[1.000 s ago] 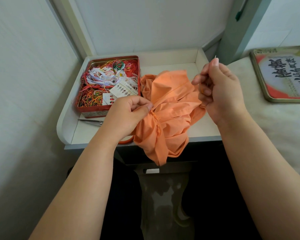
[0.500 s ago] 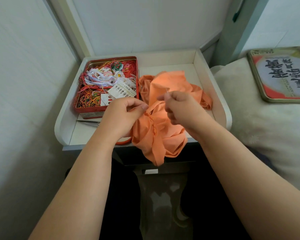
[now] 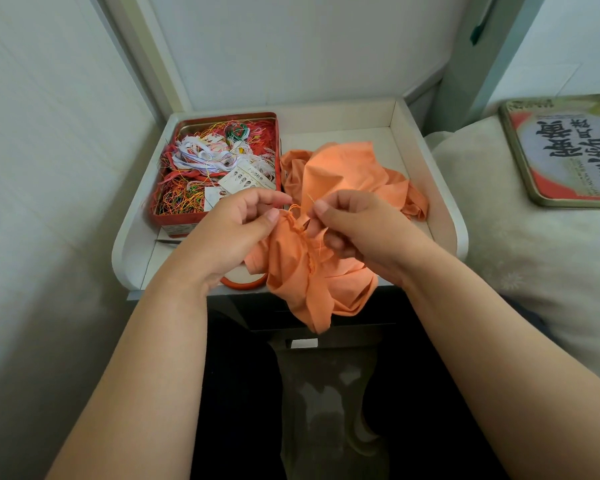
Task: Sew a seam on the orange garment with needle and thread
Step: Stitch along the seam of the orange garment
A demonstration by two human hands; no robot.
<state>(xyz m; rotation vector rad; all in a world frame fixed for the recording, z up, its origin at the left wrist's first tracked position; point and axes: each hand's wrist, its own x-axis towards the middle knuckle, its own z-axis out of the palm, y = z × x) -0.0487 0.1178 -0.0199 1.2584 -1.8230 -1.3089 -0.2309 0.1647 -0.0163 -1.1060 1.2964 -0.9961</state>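
1. Two hands now meet at one gathered spot of the orange garment [image 3: 329,174]; a second ago the right hand [image 3: 355,226] was raised high and away to the right, drawing the thread out, and it has since come back down to the cloth.
2. The left hand [image 3: 236,230] keeps its grip pinched on the bunched seam edge, thumb against fingers.
3. The right hand's grip is clenched at the fabric just beside the left thumb. I take it to be holding the needle, though the needle itself is too small to make out.
4. A short loop of orange thread [image 3: 296,206] stands up between the two thumbs, which suggests one stitch has been pulled through and the next is being set.
5. The garment lies crumpled on the white worktop [image 3: 440,216], one fold hanging over its front edge.
6. A red tin [image 3: 174,223] of tangled threads sits at the left of the worktop, with scissors [image 3: 168,241] just in front of it.
7. Pale walls close in on the left and behind; a bed with a printed tin lid [image 3: 568,150] lies to the right.
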